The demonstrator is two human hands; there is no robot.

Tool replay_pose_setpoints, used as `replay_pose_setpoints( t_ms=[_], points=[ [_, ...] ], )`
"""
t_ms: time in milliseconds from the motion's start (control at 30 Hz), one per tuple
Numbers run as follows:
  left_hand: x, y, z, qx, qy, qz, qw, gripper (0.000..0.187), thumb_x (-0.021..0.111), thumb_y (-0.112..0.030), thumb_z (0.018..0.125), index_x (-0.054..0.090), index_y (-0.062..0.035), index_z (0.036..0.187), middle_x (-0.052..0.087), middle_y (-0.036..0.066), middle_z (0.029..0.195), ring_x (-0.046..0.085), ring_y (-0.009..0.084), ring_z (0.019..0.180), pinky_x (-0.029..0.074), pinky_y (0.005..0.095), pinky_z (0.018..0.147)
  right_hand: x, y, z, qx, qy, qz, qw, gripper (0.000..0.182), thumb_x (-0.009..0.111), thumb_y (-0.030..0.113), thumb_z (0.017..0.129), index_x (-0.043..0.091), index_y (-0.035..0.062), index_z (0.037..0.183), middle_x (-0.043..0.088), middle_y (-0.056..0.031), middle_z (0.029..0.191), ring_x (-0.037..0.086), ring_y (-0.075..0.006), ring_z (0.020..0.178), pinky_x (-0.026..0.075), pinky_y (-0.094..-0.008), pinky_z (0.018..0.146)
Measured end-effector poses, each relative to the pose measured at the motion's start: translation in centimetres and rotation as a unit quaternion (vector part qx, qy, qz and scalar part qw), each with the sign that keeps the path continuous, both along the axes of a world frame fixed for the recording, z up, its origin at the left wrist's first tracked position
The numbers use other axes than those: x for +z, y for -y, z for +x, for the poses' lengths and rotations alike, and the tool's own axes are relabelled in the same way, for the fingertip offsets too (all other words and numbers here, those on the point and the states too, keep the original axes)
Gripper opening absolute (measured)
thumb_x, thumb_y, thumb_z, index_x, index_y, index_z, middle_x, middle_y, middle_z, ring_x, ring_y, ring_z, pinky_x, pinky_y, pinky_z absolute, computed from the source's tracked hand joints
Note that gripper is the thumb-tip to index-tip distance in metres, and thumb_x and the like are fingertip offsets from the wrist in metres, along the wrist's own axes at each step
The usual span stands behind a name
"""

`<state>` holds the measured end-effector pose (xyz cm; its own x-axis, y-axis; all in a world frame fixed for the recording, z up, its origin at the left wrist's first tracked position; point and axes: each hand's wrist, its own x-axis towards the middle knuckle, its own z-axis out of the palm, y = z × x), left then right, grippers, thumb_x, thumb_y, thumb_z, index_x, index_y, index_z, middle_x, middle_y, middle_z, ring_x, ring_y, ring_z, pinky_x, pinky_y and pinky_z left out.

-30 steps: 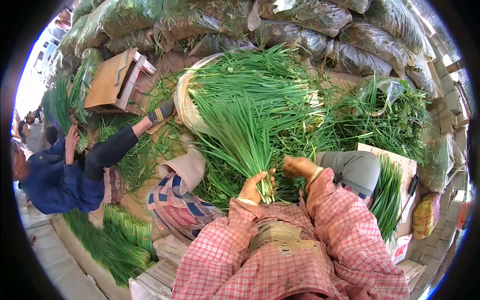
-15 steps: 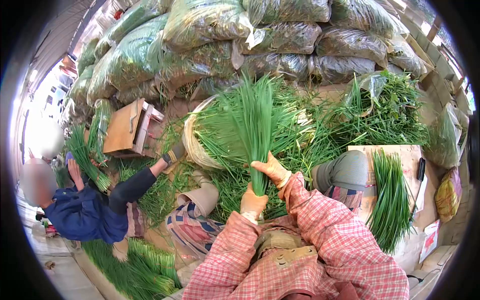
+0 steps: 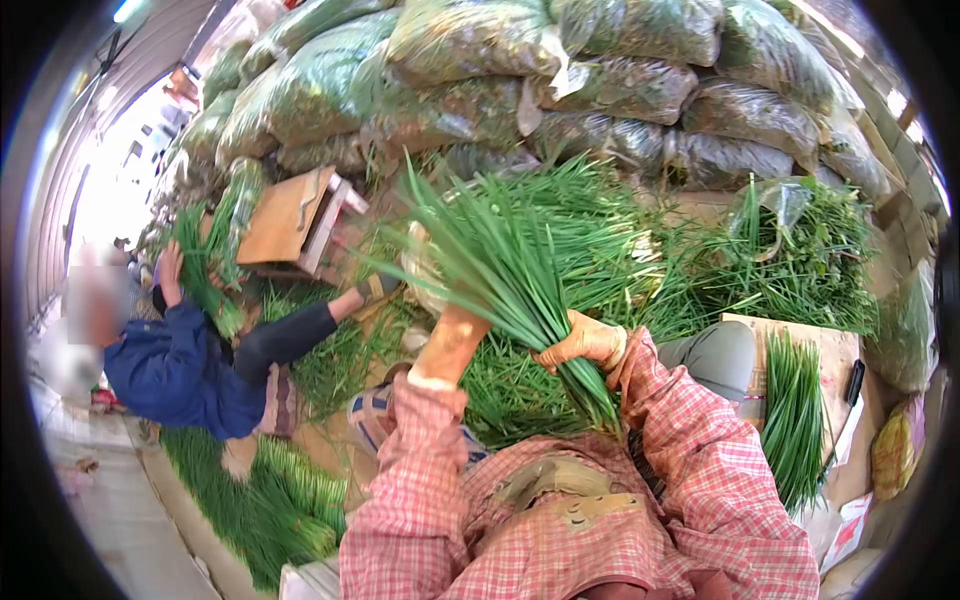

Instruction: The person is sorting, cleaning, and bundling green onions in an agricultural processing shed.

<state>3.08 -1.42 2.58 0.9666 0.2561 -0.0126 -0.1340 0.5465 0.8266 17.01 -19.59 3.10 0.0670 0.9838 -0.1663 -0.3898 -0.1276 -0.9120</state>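
A bunch of long green stalks [image 3: 510,285] slants from upper left to lower right in front of me. My right hand [image 3: 583,343], in a tan glove, is wrapped round its lower part. My left hand [image 3: 455,345], also gloved, is beside the bunch on the left; its fingers are hidden behind the leaves, so its grip does not show. Behind the bunch lies a large heap of loose green stalks [image 3: 590,220], with a pale plastic wrap at its left edge. Another bundle of stalks [image 3: 793,420] rests on a board [image 3: 845,350] at my right.
Stuffed plastic sacks [image 3: 450,110] are stacked along the back. A wooden stool [image 3: 285,220] stands at the left back. A co-worker in blue [image 3: 190,365] sits at the left, holding greens. Tied bundles [image 3: 275,500] lie at the lower left. A black marker [image 3: 855,382] is on the board.
The bunch has tilted from upright, its tops now to the left. My left hand has moved left and up from its base. My right hand is lower and further right.
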Motion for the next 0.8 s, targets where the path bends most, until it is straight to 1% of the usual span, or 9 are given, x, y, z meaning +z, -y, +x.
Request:
replay_pose_setpoints(
  t_ms=[233, 267, 367, 400, 567, 633, 700, 733, 800],
  points=[
    [4.9, 1.4, 2.5, -0.013, 0.035, -0.02, 0.999, 0.08, 0.071, -0.023, 0.073, 0.025, -0.0041, 0.136, 0.053, 0.017, 0.115, 0.056, 0.0282, 0.102, 0.043, 0.0409, 0.092, -3.0, -0.2, -1.6, 0.11, -0.02, -0.065, 0.992, 0.024, 0.07, 0.006, 0.069, 0.058, 0.0022, 0.089, 0.058, -0.0038, 0.069, 0.054, -0.013, 0.058, 0.044, -0.0277, 0.053],
    [5.2, 1.5, 2.4, 0.032, 0.01, 0.013, 0.999, 0.064, 0.066, -0.022, 0.079, 0.035, -0.001, 0.13, 0.059, 0.009, 0.087, 0.059, 0.024, 0.082, 0.046, 0.039, 0.086, -3.0, -0.1, -1.4, 0.117, -0.007, -0.068, 0.991, 0.024, 0.07, 0.006, 0.069, 0.058, 0.0022, 0.089, 0.058, -0.0038, 0.069, 0.054, -0.0126, 0.058, 0.043, -0.0275, 0.054],
    [3.4, 0.3, 2.5, -0.001, -0.007, -0.013, 1.0, 0.044, 0.061, -0.025, 0.084, 0.048, 0.001, 0.116, 0.05, 0.002, 0.066, 0.053, 0.0163, 0.068, 0.046, 0.0376, 0.079, -3.1, 0.0, -1.1, 0.136, 0.004, -0.075, 0.988, 0.032, 0.071, 0.002, 0.066, 0.057, 0.0031, 0.095, 0.059, -0.0024, 0.071, 0.054, -0.0113, 0.06, 0.044, -0.0268, 0.055],
    [4.2, 1.6, 2.3, 0.048, -0.02, -0.02, 0.998, 0.027, 0.055, -0.028, 0.089, 0.055, -0.0015, 0.09, 0.04, 0.0, 0.06, 0.045, 0.0144, 0.062, 0.043, 0.0367, 0.078, -3.1, -0.1, -1.1, 0.136, 0.015, -0.07, 0.988, 0.034, 0.071, 0.002, 0.066, 0.057, 0.0033, 0.097, 0.059, -0.002, 0.072, 0.054, -0.0109, 0.062, 0.044, -0.0268, 0.057],
    [8.4, 5.8, 0.0, 0.079, 0.023, 0.203, 0.976, 0.035, 0.045, -0.03, 0.093, 0.041, -0.0068, 0.068, 0.059, 0.013, 0.075, 0.055, 0.0278, 0.088, 0.039, 0.0412, 0.086, -2.7, 2.2, -1.0, 0.112, 0.099, 0.001, 0.989, 0.071, 0.077, 0.014, 0.067, 0.041, 0.0058, 0.127, 0.057, -0.0064, 0.111, 0.051, -0.0122, 0.1, 0.042, -0.0296, 0.087],
    [9.7, 6.2, -1.3, 0.006, 0.123, 0.28, 0.952, 0.035, 0.039, -0.026, 0.094, 0.039, -0.0065, 0.065, 0.059, 0.026, 0.101, 0.05, 0.0363, 0.106, 0.032, 0.0457, 0.096, -5.3, 4.1, 0.8, -0.009, 0.283, 0.148, 0.948, 0.078, 0.075, 0.023, 0.072, 0.031, 0.0054, 0.134, 0.045, -0.009, 0.126, 0.043, -0.0146, 0.113, 0.039, -0.0305, 0.094],
    [9.0, 6.7, -2.1, 0.065, 0.118, 0.294, 0.946, 0.037, 0.04, -0.028, 0.094, 0.036, -0.0073, 0.064, 0.054, 0.026, 0.112, 0.046, 0.0348, 0.113, 0.032, 0.0455, 0.098, -6.7, 6.5, 2.3, -0.149, 0.239, 0.031, 0.959, 0.075, 0.071, 0.03, 0.076, 0.031, 0.0052, 0.134, 0.038, -0.0127, 0.133, 0.035, -0.0186, 0.122, 0.034, -0.0333, 0.099],
    [8.3, 6.7, -1.6, 0.085, -0.024, 0.389, 0.917, 0.034, 0.04, -0.031, 0.094, 0.042, -0.0075, 0.069, 0.055, 0.022, 0.114, 0.047, 0.0326, 0.112, 0.034, 0.0456, 0.097, -7.2, 7.0, 2.6, -0.191, 0.193, -0.015, 0.962, 0.073, 0.07, 0.029, 0.077, 0.032, 0.0055, 0.134, 0.04, -0.0134, 0.131, 0.037, -0.0196, 0.121, 0.034, -0.0335, 0.098],
    [7.7, 6.3, -1.8, 0.075, -0.056, 0.451, 0.888, 0.029, 0.041, -0.034, 0.094, 0.05, -0.006, 0.096, 0.053, 0.015, 0.118, 0.049, 0.0236, 0.111, 0.036, 0.037, 0.096, -8.1, 8.1, 2.3, -0.256, 0.142, -0.055, 0.955, 0.071, 0.068, 0.032, 0.078, 0.033, 0.0051, 0.133, 0.044, -0.0148, 0.126, 0.042, -0.0215, 0.117, 0.035, -0.0339, 0.097]
  ],
)
